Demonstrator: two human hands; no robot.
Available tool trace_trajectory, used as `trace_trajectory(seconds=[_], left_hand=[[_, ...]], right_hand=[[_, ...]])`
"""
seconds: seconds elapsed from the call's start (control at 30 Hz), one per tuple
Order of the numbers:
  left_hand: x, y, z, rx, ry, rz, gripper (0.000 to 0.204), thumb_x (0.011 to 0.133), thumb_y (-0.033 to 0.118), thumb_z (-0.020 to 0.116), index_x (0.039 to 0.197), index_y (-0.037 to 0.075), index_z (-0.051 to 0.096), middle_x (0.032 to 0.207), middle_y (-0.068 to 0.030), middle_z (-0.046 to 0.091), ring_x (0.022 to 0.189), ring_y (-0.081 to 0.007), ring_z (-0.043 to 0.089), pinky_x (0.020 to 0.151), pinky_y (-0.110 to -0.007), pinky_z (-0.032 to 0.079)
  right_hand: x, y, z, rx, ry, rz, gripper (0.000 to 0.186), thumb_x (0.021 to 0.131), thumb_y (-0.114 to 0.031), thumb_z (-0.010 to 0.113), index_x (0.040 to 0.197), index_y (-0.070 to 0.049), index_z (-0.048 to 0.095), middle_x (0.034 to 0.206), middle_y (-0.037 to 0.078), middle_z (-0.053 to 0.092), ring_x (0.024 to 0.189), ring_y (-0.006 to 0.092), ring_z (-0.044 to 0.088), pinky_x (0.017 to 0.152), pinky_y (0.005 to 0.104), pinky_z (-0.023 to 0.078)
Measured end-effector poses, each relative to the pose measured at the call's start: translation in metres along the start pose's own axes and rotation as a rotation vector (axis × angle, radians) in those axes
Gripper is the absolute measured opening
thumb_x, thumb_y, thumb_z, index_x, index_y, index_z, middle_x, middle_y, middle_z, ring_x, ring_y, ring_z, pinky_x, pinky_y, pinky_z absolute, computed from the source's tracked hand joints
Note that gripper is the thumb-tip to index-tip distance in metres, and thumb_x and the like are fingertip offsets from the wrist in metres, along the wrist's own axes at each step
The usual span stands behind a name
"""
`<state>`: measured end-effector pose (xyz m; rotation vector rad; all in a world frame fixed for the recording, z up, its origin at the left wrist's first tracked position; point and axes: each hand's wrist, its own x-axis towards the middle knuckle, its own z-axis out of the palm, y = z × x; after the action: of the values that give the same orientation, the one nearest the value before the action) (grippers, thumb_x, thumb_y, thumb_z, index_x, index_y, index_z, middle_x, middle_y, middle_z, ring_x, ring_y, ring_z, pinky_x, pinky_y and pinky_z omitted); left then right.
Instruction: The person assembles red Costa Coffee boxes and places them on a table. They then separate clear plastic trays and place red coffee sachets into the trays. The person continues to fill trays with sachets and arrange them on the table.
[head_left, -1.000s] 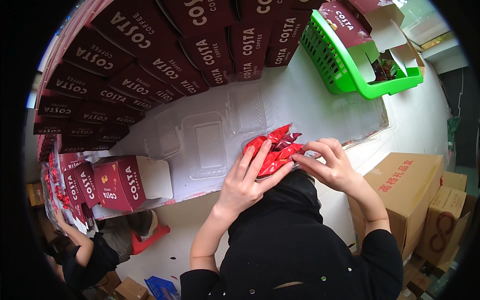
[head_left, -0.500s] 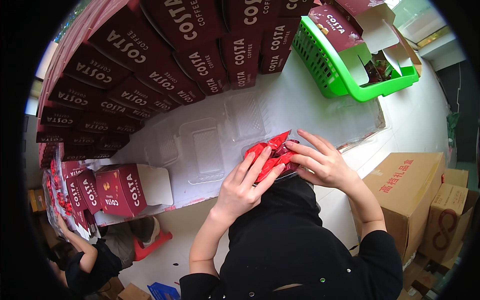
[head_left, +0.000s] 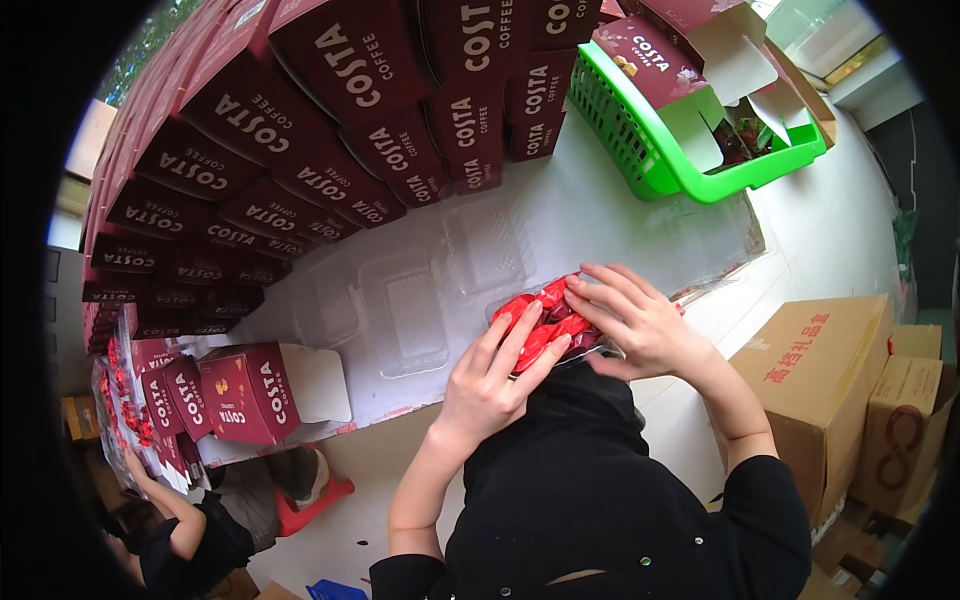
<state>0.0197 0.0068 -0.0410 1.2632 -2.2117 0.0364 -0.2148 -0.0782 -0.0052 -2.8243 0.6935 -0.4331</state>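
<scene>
At the bench (head_left: pixel 620 220), near edge: red packets (head_left: pixel 545 330), glossy, several, bunched in what looks like a transparent tray (head_left: pixel 580 352) (what bears the tray, cannot tell).
Left hand (head_left: pixel 487 392): fingers spread, tips laid across the packets' left part; thumb hidden, so any grip cannot be told.
Right hand (head_left: pixel 650 325): fingers loosely bent over the right part, touching; pinching or merely resting, cannot tell.
Packet handling: light, even pressure from both sides seems best; flat fingertips should settle the slippery-looking packets without crumpling them; loose ends are better tucked inside the rim, one hand steadying while the other nudges.
Moulded trays (head_left: pixel 405 310): three, transparent, on the bench beyond the left hand.
Maroon boxes (head_left: pixel 345 75): stacked in rows, far left.
Green basket (head_left: pixel 720 187): far right, an opened maroon carton (head_left: pixel 650 60) inside.
</scene>
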Motion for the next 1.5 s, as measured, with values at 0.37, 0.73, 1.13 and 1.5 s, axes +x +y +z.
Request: trace_trajectory(seconds=[0.37,0.73,1.13,1.5], left_hand=[[-0.002,0.005,0.017,-0.136,0.066,0.082,0.050,0.082,0.015,0.069,0.131,0.021,0.062,0.147,0.0000,0.048,0.137,-0.0303,0.041,0.103,-0.045,0.047],[-0.002,0.003,0.024,-0.004,0.152,0.045,0.043,0.081,0.013,0.074,0.123,0.016,0.067,0.136,0.0008,0.057,0.129,-0.0290,0.047,0.104,-0.042,0.045],[-0.002,-0.013,0.038,0.024,0.119,0.032,0.040,0.082,0.013,0.069,0.121,0.018,0.069,0.130,-0.0009,0.059,0.120,-0.0231,0.050,0.094,-0.035,0.045],[-0.014,-0.016,0.037,-0.209,-0.022,-0.034,0.038,0.075,0.004,0.072,0.112,0.013,0.072,0.090,-0.0034,0.058,0.069,-0.0196,0.058,0.064,-0.032,0.049]], right_hand=[[-0.036,-0.008,-0.018,0.412,0.127,0.372,0.084,0.066,-0.012,0.080,0.141,-0.002,0.042,0.135,0.023,0.046,0.119,0.0402,0.053,0.097,0.0438,0.049],[-0.008,-0.007,0.005,-0.073,0.423,0.618,0.064,0.075,-0.016,0.078,0.132,0.000,0.053,0.139,0.025,0.045,0.107,0.0405,0.061,0.087,0.0422,0.054],[0.011,-0.014,-0.044,-0.008,0.643,0.473,0.037,0.078,-0.006,0.077,0.112,0.000,0.066,0.119,0.015,0.060,0.065,0.0180,0.066,0.057,0.0285,0.056],[0.195,0.169,-0.200,-0.148,0.308,0.302,0.026,0.081,-0.003,0.050,0.096,0.010,0.066,0.094,0.027,0.068,0.088,0.0416,0.066,0.082,0.0411,0.054]])
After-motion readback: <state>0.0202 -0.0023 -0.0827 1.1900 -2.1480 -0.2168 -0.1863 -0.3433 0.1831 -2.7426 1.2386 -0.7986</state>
